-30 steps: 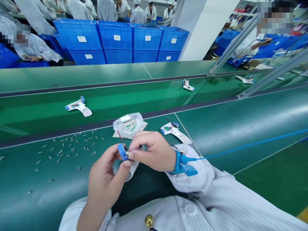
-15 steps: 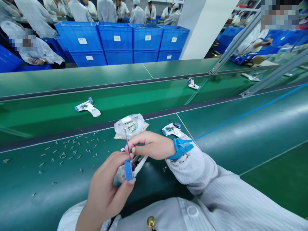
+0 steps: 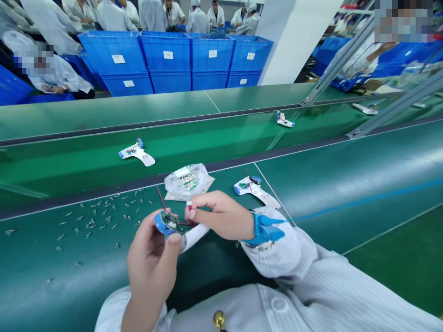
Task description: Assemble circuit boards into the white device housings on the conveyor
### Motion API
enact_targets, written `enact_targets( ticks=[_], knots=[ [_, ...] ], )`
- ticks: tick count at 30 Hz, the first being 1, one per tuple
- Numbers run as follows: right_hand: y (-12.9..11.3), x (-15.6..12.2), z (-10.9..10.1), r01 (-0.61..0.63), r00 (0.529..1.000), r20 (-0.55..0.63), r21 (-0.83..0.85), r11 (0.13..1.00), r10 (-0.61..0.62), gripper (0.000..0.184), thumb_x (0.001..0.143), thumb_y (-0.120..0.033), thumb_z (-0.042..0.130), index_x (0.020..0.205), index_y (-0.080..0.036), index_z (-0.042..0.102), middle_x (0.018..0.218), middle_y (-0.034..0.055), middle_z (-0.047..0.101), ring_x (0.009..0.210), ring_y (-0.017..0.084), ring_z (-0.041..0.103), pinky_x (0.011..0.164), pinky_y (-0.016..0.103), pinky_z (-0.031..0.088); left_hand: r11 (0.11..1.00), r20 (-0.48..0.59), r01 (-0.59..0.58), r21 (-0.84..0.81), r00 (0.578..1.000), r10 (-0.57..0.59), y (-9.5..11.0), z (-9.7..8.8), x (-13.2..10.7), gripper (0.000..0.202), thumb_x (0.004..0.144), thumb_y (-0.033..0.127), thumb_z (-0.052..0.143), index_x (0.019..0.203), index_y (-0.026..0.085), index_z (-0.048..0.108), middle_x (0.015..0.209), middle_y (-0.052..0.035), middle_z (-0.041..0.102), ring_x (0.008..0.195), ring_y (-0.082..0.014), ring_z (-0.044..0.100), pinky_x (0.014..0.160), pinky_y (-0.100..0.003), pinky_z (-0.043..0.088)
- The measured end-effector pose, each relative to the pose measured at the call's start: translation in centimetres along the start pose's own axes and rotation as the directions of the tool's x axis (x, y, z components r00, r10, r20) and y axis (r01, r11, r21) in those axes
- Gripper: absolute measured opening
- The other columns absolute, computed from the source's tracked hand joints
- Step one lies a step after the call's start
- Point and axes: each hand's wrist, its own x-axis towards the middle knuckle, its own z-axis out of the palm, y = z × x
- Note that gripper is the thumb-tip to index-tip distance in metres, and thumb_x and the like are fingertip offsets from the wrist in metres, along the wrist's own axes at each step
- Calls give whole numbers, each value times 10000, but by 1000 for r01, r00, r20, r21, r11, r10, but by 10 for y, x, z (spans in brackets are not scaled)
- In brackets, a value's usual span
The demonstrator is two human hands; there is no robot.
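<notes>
My left hand (image 3: 152, 256) grips a white gun-shaped housing half (image 3: 176, 230) with a blue front end and a small green circuit board inside. A red wire sticks up from it. My right hand (image 3: 221, 214) is closed on a small red-and-white part (image 3: 189, 207) pinched at the housing's upper edge. A blue wrist strap (image 3: 261, 229) with a blue cord sits on my right wrist. Just beyond my hands lies a clear plastic bag of small parts (image 3: 187, 180), and to its right another housing half (image 3: 254, 188) rests on the green work surface (image 3: 51, 276).
Several small metal pieces (image 3: 100, 216) are scattered at the left of the work surface. On the green conveyor belt (image 3: 214, 138) lie more housing halves (image 3: 136, 153) (image 3: 284, 121). Blue crates (image 3: 173, 60) and people in white coats stand beyond. A metal frame post (image 3: 394, 108) slants at right.
My left hand has turned the housing so its blue end and board face up. My right hand now pinches a red-and-white part at it. Housings on the belt have drifted right.
</notes>
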Motion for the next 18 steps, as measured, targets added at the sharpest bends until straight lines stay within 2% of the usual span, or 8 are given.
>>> enact_targets(
  ticks=[2,5,9,12,14,15,18],
  knots=[
    [-4,-3,4,94,973,-183,-241,966,-140,272,880,-252,480,632,-160,541,663,0,570,714,125,511,739,271,388,968,3,146,-203,989,-148,-3,5,0,192,835,327,634,1002,233,623,834,-6,656,682,-119,610,592,-195,499],
    [-5,-6,14,113,878,-348,-519,847,-330,239,884,-214,479,674,-179,588,718,14,662,846,171,552,892,349,355,922,43,197,-332,980,-194,-4,13,3,218,804,332,682,989,233,621,807,6,647,668,-102,595,587,-175,502],
    [0,-10,28,128,783,-446,-567,814,-434,184,874,-155,477,783,-200,630,802,7,713,1011,199,557,990,398,300,923,92,169,-345,985,-146,-5,19,2,261,823,336,662,1066,263,602,897,-10,665,745,-122,622,607,-191,519],
    [1,-12,33,202,704,-513,-518,831,-491,180,869,-137,480,778,-196,624,763,1,703,989,185,562,992,402,300,964,41,82,-253,996,-74,-6,18,1,282,841,322,643,1115,267,599,995,-17,662,858,-130,626,705,-192,521],
    [-1,-12,32,262,696,-502,-489,832,-514,171,862,-146,493,758,-190,621,709,-1,682,865,168,556,946,392,337,983,-11,30,-180,999,-32,-7,15,1,303,851,315,634,1148,275,595,1033,-9,658,909,-125,621,752,-178,507],
    [-2,-12,31,287,708,-478,-478,830,-520,171,860,-155,498,743,-187,620,678,-1,668,801,160,541,908,380,358,988,-16,17,-154,1000,-20,-7,13,1,309,860,314,623,1166,282,591,1046,-4,659,925,-125,621,762,-173,503],
    [-10,-9,22,341,785,-352,-442,830,-510,214,862,-182,503,667,-179,593,613,-2,623,696,138,496,811,331,384,993,18,3,-119,1000,-1,-6,9,0,330,876,311,602,1206,305,583,1113,4,660,990,-129,616,801,-168,493]
  ],
)
